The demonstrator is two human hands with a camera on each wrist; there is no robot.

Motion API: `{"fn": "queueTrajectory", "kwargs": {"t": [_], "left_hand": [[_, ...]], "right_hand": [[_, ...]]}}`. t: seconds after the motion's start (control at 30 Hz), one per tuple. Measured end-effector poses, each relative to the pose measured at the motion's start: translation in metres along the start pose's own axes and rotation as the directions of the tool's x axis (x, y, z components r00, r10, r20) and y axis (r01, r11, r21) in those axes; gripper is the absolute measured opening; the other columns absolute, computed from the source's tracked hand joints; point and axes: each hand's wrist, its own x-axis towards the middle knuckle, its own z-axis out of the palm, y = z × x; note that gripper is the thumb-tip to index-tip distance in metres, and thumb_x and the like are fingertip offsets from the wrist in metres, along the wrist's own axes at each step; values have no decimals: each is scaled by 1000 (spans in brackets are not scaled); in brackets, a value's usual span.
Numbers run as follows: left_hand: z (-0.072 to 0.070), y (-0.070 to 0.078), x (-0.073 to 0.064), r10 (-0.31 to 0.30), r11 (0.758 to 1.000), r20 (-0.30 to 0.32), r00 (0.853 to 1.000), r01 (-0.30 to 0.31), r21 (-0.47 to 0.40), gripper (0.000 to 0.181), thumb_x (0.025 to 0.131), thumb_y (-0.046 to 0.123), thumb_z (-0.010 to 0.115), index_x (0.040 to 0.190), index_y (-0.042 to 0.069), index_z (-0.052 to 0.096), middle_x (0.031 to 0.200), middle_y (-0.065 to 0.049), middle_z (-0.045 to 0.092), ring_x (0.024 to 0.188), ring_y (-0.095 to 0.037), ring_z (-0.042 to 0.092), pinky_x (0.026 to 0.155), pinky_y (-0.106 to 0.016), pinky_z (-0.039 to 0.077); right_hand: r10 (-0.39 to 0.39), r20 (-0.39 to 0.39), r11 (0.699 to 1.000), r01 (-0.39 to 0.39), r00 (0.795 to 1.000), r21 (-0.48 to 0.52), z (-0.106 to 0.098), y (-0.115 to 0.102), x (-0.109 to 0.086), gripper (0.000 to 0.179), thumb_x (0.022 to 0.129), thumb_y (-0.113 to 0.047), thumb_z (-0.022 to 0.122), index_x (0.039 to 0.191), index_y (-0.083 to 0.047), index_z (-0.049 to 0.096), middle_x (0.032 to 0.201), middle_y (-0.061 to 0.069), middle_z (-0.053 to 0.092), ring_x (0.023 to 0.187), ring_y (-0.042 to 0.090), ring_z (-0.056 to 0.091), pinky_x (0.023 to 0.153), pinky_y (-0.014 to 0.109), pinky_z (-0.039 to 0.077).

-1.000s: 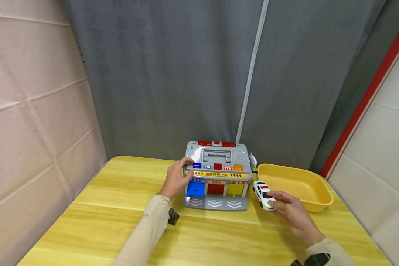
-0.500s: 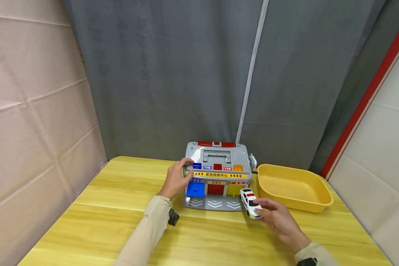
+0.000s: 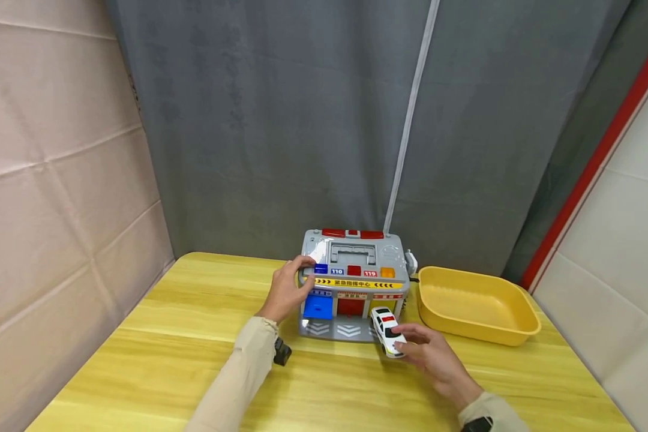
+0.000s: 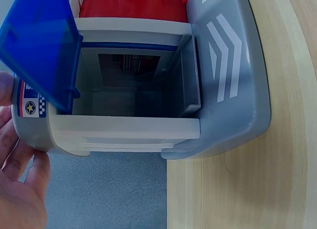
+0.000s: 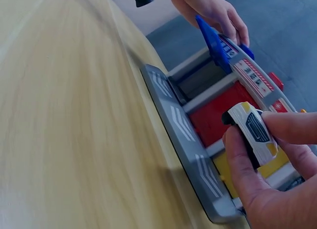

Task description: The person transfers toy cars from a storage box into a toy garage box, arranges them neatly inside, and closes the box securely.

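Observation:
A grey toy garage (image 3: 313, 330) stands at the back of the table, with blue, red and yellow doors. My left hand (image 3: 287, 289) grips the left end of its roof, thumb at the front and fingertips over the top, close to a blue button (image 3: 321, 269). The blue door (image 4: 39, 45) is swung up, baring a bay behind it; the red door (image 5: 223, 112) and yellow door (image 5: 242, 169) are down. My right hand (image 3: 434, 360) pinches a white toy police car (image 3: 384, 327) between thumb and fingers. The car overlaps the ramp's right end in the head view, nose toward my hand.
A yellow plastic tub (image 3: 477, 330) stands on the wooden table (image 3: 194, 342) to the right of the garage. A grey curtain (image 3: 270, 132) hangs behind the table. Pale panels flank both sides.
My right hand has carried the car leftward, from beside the tub to in front of the garage's right side. The left hand has kept its place on the roof.

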Motion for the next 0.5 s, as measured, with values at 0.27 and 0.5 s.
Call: {"fn": "queueTrajectory", "kwargs": {"t": [0.27, 0.5], "left_hand": [[1, -1, 0, -5, 1000, 0, 1000, 5, 0, 30, 96, 19, 66, 125, 19, 63, 132, -5, 66, 123, -27, 58, 115, -49, 45], [0, 0, 0, -5, 1000, 6, 1000, 5, -2, 30, 96, 19, 65, 126, 18, 63, 133, -5, 66, 125, -27, 58, 116, -49, 45]], "right_hand": [[-6, 49, 999, 4, 999, 42, 18, 6, 5, 30, 88, 2, 65, 118, 2, 64, 122, 17, 58, 100, 19, 62, 89, 31, 60], [7, 49, 998, -10, 999, 54, 32, 8, 10, 32, 86, 3, 66, 118, 7, 62, 124, 21, 55, 100, 22, 63, 89, 35, 61]]}}
